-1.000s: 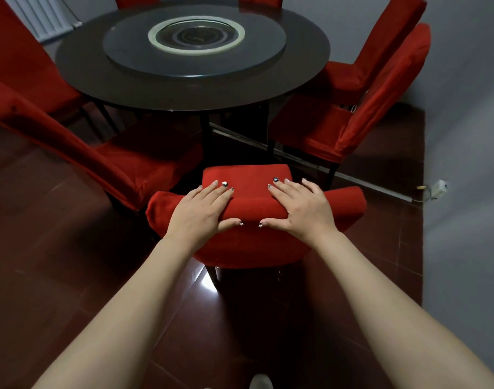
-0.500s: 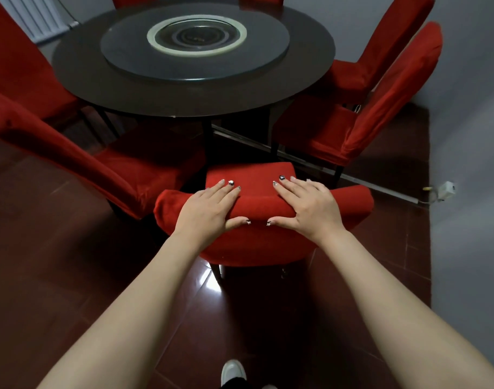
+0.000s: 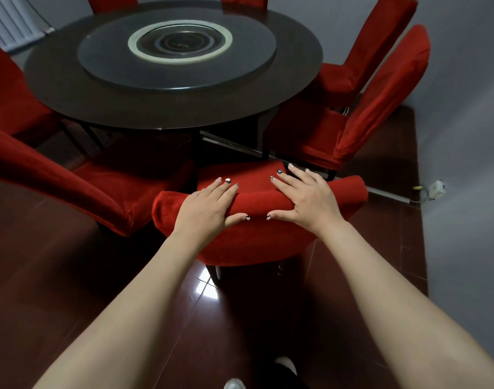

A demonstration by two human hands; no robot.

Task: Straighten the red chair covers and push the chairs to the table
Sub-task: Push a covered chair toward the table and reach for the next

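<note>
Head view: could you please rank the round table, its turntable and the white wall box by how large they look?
1. round table, largest
2. turntable, lying within the tabletop
3. white wall box, by far the smallest

The left grip (image 3: pixel 203 210) and the right grip (image 3: pixel 306 199) are resting side by side on top of the nearest chair (image 3: pixel 254 245). Their fingers (image 3: pixel 226 190) are lying straight over its red cover (image 3: pixel 254 202), and the thumbs are pressing on the near face, tips almost meeting. The chair is facing the round dark surface (image 3: pixel 57 80), which is carrying a turntable (image 3: pixel 113 60). More red-covered chairs are standing on both sides: one to the left (image 3: pixel 85 186) and two to the right (image 3: pixel 366 113).
</note>
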